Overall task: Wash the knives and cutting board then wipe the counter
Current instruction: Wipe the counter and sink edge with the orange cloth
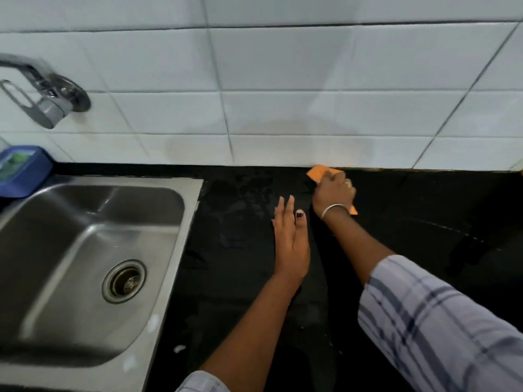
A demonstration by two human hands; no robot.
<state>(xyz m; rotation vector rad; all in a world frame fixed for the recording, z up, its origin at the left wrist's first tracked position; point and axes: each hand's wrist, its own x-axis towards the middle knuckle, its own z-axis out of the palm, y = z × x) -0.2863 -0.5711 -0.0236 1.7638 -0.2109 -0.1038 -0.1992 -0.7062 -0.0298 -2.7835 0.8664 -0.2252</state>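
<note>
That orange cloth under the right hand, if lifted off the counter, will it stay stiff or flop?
The orange cloth probably flops: it lies crumpled under the right hand. Likely light, since it looks thin. The counter shows wet patches, so it may be damp.

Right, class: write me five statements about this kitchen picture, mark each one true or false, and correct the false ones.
1. The right hand holds an orange cloth on the counter. True.
2. The left hand grips a knife. False: its fingers are straight and hold nothing.
3. A cutting board lies in the sink. False: no board shows in it, only the drain.
4. The tap is fixed to the tiled wall. True.
5. The cloth touches the sink. False: it is well to the right of the sink, close to the wall.
</note>
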